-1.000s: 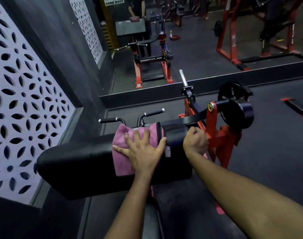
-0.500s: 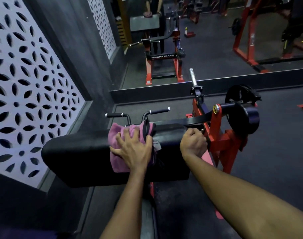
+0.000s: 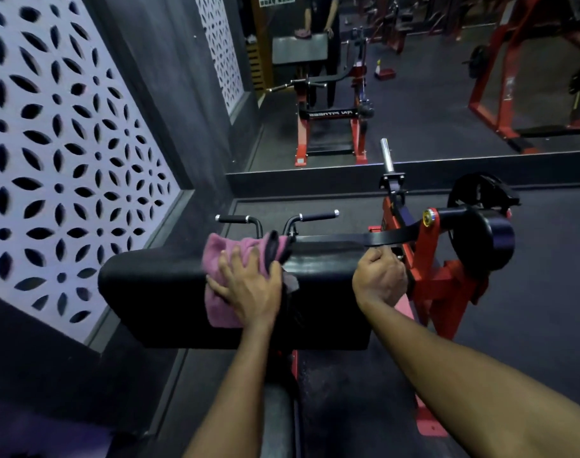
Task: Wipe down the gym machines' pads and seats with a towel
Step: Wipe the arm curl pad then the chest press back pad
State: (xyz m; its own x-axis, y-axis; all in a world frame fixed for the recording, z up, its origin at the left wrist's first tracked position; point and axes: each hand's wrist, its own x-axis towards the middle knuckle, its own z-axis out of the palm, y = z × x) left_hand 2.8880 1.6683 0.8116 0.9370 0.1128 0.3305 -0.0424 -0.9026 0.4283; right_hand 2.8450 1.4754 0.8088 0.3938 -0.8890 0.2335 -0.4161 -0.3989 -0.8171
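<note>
A wide black arm pad [image 3: 150,285] of a red-framed curl machine lies across the middle of the view. A pink towel [image 3: 222,249] is draped over its top and front face, bunched along its right edge. My left hand [image 3: 249,289] presses flat on the towel with fingers spread. My right hand [image 3: 379,279] grips the pad's right end, its fingers curled over the top edge.
Two black-grip handles [image 3: 315,217] stick up behind the pad. The red frame [image 3: 427,259] with a chrome weight peg [image 3: 386,153] stands to the right. A patterned wall panel [image 3: 67,160] runs along the left, a floor mirror [image 3: 414,94] ahead. The machine's seat [image 3: 275,424] sits below.
My left hand has slid the towel to the left along the pad, and the towel's right edge has bunched up. My right hand keeps its hold on the pad's end.
</note>
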